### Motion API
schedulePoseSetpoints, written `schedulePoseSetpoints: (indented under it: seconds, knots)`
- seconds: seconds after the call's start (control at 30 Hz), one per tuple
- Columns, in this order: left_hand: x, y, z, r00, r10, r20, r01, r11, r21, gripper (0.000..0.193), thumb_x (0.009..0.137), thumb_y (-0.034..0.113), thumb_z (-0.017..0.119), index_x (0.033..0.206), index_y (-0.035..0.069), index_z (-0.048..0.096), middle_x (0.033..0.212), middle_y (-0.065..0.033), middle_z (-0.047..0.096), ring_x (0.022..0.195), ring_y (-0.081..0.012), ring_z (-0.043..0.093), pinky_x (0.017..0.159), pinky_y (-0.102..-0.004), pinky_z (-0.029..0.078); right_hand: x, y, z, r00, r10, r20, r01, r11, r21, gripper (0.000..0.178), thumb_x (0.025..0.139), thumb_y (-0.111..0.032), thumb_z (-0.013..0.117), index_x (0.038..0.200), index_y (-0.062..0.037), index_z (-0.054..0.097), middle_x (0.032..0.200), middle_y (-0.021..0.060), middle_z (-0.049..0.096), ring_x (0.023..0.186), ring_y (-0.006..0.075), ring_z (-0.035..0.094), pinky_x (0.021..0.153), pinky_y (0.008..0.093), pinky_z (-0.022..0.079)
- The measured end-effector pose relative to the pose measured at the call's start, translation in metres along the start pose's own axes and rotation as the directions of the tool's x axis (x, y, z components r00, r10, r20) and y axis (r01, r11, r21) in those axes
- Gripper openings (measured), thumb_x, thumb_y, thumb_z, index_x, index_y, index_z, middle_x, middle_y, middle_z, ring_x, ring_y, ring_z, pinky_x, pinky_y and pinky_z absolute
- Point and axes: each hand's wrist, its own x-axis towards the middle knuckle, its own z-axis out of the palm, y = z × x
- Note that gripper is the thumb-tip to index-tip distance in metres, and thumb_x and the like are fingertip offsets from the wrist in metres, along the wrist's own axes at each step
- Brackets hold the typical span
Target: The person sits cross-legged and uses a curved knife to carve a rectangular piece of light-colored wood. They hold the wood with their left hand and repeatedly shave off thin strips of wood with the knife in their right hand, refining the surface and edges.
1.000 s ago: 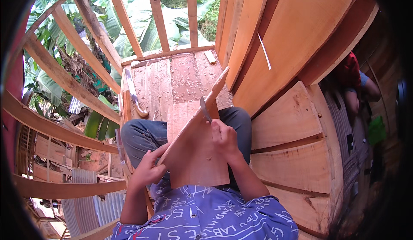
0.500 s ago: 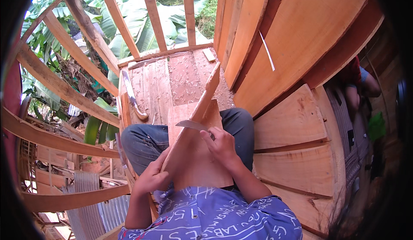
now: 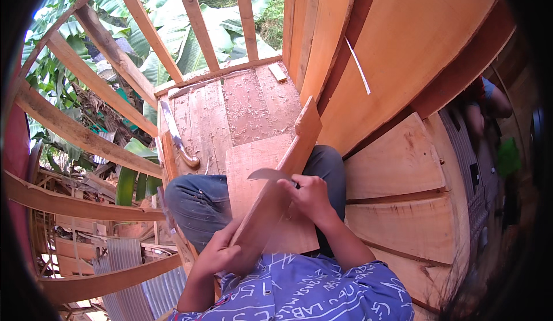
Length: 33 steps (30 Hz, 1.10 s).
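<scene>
My left hand [image 3: 225, 251] is closed around the near end of a wooden board [image 3: 276, 203], which stands on its edge and slants away to the right. In my right hand [image 3: 309, 193] is a knife, gripped with the fingers wrapped round its handle, which they hide. The knife's blade [image 3: 265, 174] points left and lies across the upper edge of the board. Beneath, a wider flat board [image 3: 253, 168] rests over my lap between my knees.
A handsaw [image 3: 177, 137] lies on the plank floor [image 3: 201, 119] at the left, by the slatted railing [image 3: 147, 27]. Wood shavings and a small wood block [image 3: 277, 73] are at the far end. A plank wall [image 3: 403, 50] rises at the right; a person [image 3: 489, 102] is beyond it.
The upright board has shifted right and turned so its far end leans more to the right. Both hands and the knife have moved slightly right and down with it.
</scene>
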Motion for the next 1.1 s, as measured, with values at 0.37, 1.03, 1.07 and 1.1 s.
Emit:
schedulePoseSetpoints:
  seconds: [0.37, 1.03, 1.07, 1.1]
  knots:
    - [-0.008, 0.015, 0.010, 0.996, -0.086, 0.007, 0.085, 0.995, 0.048, 0.078, 0.071, 0.019, 0.055, 0.144, -0.004, 0.040, 0.130, -0.0136, 0.058, 0.124, -0.0186, 0.050, 0.106, -0.0324, 0.036, -0.014, 0.005, -0.019, 0.996, 0.087, -0.024, -0.091, 0.971, -0.221, 0.064, 0.088, -0.062, 0.058, 0.062, -0.0039, 0.060, 0.060, 0.0213, 0.059, 0.063, 0.0421, 0.062, 0.054, 0.0492, 0.048]
    - [-0.008, 0.024, 0.023, 0.995, -0.024, -0.100, 0.049, 0.964, 0.260, 0.071, 0.072, 0.007, 0.045, 0.143, 0.002, 0.043, 0.109, -0.0281, 0.064, 0.109, -0.0325, 0.066, 0.094, -0.0332, 0.047, -0.019, -0.001, -0.010, 0.999, -0.021, -0.030, 0.012, 0.962, -0.275, 0.063, 0.090, -0.063, 0.054, 0.060, -0.0072, 0.057, 0.056, 0.0155, 0.059, 0.055, 0.0345, 0.064, 0.049, 0.0453, 0.049]
    - [-0.007, 0.026, 0.025, 0.996, -0.031, -0.087, 0.053, 0.965, 0.258, 0.071, 0.072, 0.007, 0.045, 0.143, 0.002, 0.043, 0.109, -0.0281, 0.065, 0.110, -0.0326, 0.066, 0.094, -0.0333, 0.047, -0.008, 0.015, -0.017, 0.997, 0.010, -0.081, -0.035, 0.949, -0.314, 0.063, 0.090, -0.063, 0.054, 0.061, -0.0074, 0.057, 0.056, 0.0154, 0.060, 0.055, 0.0342, 0.064, 0.050, 0.0454, 0.049]
    - [-0.007, 0.027, 0.026, 0.996, -0.035, -0.081, 0.055, 0.965, 0.257, 0.071, 0.072, 0.007, 0.045, 0.143, 0.002, 0.043, 0.109, -0.0282, 0.065, 0.110, -0.0327, 0.066, 0.094, -0.0334, 0.047, -0.002, 0.025, -0.019, 0.991, 0.031, -0.131, -0.075, 0.934, -0.349, 0.062, 0.090, -0.063, 0.054, 0.061, -0.0076, 0.057, 0.057, 0.0154, 0.060, 0.055, 0.0339, 0.064, 0.051, 0.0454, 0.049]
